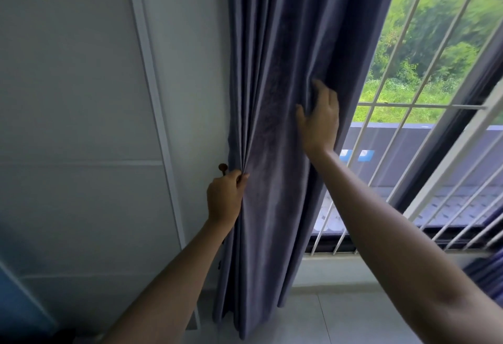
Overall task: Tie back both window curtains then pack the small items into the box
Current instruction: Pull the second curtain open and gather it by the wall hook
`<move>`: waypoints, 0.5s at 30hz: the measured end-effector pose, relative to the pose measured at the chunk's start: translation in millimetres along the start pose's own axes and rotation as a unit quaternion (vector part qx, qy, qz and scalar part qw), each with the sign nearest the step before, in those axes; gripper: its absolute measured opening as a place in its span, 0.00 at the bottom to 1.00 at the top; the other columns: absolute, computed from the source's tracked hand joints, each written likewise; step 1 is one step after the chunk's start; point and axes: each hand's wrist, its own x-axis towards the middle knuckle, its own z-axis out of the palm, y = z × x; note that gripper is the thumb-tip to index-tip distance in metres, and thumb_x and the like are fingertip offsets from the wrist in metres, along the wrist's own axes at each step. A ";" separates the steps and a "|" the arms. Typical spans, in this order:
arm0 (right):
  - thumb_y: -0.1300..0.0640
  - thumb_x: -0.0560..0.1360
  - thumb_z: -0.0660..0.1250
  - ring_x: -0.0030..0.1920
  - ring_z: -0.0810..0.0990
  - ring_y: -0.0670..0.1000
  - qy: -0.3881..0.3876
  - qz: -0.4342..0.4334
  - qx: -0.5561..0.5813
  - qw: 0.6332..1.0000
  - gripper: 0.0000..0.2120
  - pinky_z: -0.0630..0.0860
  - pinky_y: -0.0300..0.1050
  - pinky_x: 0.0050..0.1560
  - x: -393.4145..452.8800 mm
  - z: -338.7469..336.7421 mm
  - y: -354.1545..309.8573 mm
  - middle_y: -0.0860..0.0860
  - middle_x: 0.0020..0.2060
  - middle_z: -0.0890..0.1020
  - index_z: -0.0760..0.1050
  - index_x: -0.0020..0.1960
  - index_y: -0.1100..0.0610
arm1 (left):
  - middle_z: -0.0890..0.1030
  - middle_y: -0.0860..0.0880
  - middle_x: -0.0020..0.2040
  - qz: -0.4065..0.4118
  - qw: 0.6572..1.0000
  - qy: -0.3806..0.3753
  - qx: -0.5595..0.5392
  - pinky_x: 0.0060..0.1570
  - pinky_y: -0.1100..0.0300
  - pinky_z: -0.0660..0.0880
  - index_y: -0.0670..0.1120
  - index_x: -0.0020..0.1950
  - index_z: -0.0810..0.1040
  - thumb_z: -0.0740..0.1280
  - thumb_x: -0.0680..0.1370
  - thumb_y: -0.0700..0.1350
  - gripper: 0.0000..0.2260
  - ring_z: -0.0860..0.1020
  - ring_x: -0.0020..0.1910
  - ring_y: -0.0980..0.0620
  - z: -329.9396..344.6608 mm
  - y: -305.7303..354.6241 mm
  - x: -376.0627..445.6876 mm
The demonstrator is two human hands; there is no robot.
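Currently the left-side curtain (pixel 275 98) hangs bunched against the wall (pixel 81 84), clear of most of the barred window (pixel 424 114). The left hand (pixel 226 196) pinches the gathered folds at the curtain's wall-side edge, fingers curled round the fabric, just beside a small brown wall hook (pixel 223 168). This grip forms the waist where a tie-back would sit, and its position next to the hook suggests the bundle is being brought to the anchor point. The right hand (pixel 319 120) lies higher on the window-side edge of the curtain, fingers partly curled into the cloth, apparently sweeping the loose folds toward the wall so that the whole width collects into one bundle. No tie-back cord or band is visible; whether one hangs behind the fabric cannot be told. Judged from this, the first curtain is gathered but not yet secured. The second curtain shows only as a dark strip at the far right, and the box and small items are out of view
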 end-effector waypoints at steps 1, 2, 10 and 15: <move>0.60 0.74 0.68 0.63 0.72 0.55 0.010 0.004 -0.016 1.000 0.24 0.73 0.48 0.59 -6.7 4.5 1.9 0.55 0.63 0.72 0.68 0.69 0.57 | 0.75 0.47 0.25 -0.003 1.000 0.000 -0.002 0.23 0.61 0.67 0.47 0.31 0.68 0.67 0.78 0.47 0.16 0.70 0.22 0.54 0.1 0.6 0.0; 0.59 0.74 0.68 0.61 0.73 0.56 0.026 0.008 -0.025 0.999 0.21 0.75 0.49 0.57 -13.1 8.6 3.3 0.55 0.61 0.73 0.70 0.66 0.57 | 0.75 0.46 0.25 -0.008 1.000 -0.001 -0.005 0.23 0.60 0.70 0.46 0.32 0.69 0.67 0.78 0.47 0.16 0.71 0.22 0.53 0.7 0.6 -0.4; 0.55 0.70 0.73 0.69 0.66 0.56 0.086 0.169 0.060 0.980 0.40 0.62 0.45 0.68 -11.3 15.0 4.9 0.57 0.69 0.67 0.55 0.76 0.56 | 0.77 0.46 0.26 -0.013 1.000 -0.007 -0.001 0.24 0.56 0.74 0.44 0.33 0.73 0.66 0.78 0.49 0.15 0.74 0.23 0.51 -0.4 0.3 -4.3; 0.58 0.74 0.66 0.55 0.78 0.62 -0.071 0.185 0.003 0.980 0.15 0.74 0.50 0.50 -19.1 14.9 25.5 0.61 0.53 0.80 0.74 0.59 0.64 | 0.76 0.47 0.26 -0.016 1.000 -0.005 -0.008 0.23 0.59 0.72 0.45 0.33 0.71 0.66 0.78 0.48 0.15 0.72 0.23 0.53 -2.3 0.4 -4.6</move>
